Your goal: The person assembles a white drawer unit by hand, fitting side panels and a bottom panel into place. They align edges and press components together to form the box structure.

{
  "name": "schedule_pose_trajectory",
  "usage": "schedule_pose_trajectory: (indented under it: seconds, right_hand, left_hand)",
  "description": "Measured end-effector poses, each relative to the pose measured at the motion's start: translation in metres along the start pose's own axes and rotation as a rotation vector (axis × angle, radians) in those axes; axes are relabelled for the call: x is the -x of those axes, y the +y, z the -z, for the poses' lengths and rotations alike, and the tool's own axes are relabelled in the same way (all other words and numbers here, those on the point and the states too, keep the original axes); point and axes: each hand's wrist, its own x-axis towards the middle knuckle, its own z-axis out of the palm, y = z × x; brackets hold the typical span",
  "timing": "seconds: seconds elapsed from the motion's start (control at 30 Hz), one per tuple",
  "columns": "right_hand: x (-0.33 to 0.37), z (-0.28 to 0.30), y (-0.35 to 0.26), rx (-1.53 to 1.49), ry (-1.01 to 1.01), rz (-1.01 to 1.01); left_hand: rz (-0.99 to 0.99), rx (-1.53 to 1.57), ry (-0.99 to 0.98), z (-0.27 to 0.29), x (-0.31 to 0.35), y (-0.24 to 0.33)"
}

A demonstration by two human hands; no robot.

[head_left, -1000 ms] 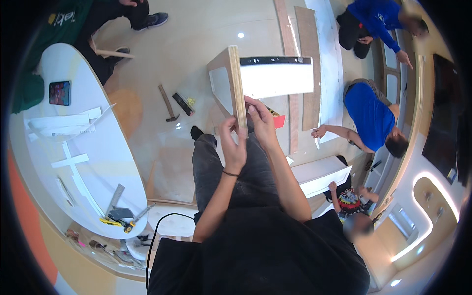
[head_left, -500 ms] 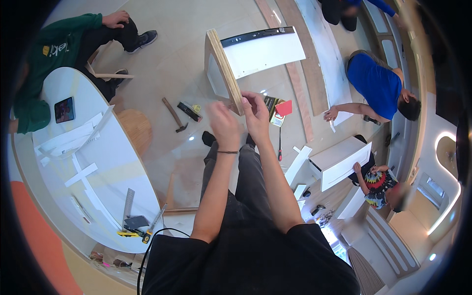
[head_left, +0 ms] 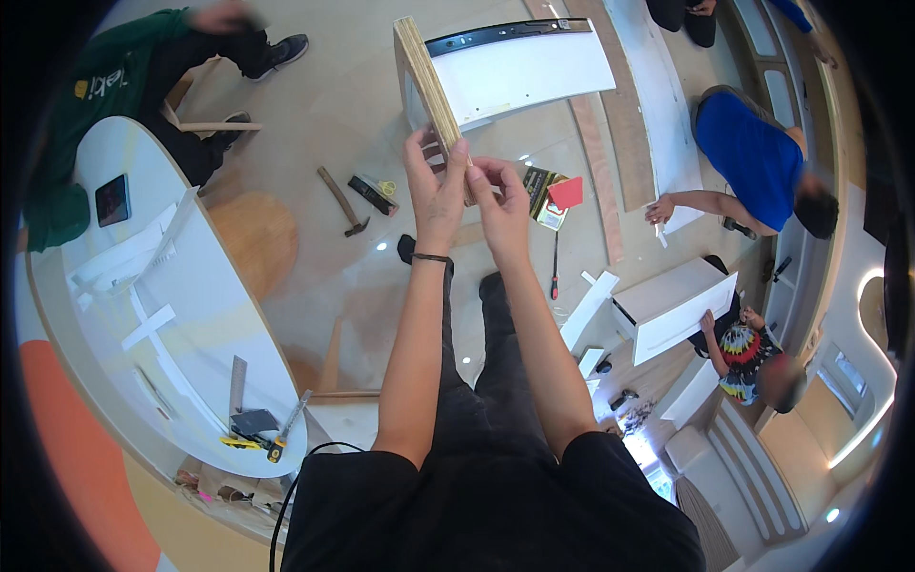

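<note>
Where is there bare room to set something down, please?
Floor between the hammer, the shoes and the held board looks bare; so does the table between its white strips and right edge. Crowded: around the ruler and the red card.

A hammer [head_left: 339, 202] lay on the floor [head_left: 329, 281] beside a narrow black object [head_left: 372, 195], and a red-handled screwdriver [head_left: 555, 280] lay near a red card [head_left: 565, 194]. A phone [head_left: 112, 200] and a metal ruler [head_left: 237, 383] rested on the white table [head_left: 227, 319]. A person in green [head_left: 129, 71] sat by its far end; a person in blue [head_left: 748, 160] leaned over at the right.
</note>
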Motion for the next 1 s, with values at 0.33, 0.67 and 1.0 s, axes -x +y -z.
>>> schedule_pose_trajectory:
  seconds: [0.33, 0.67, 1.0]
  right_hand:
    - [-0.008, -0.010, -0.008, 0.064, 0.051, 0.196]
    - [-0.027, 0.006, -0.020, 0.386, -0.139, 0.002]
    - [-0.015, 0.009, -0.009, -0.243, 0.020, -0.171]
  left_hand:
    - [-0.165, -0.440, 0.116, -0.006, 0.003, 0.013]
    - [0.019, 0.059, 0.400, 0.012, -0.019, -0.008]
    - [0.018, -0.154, -0.026, 0.015, -0.024, -0.005]
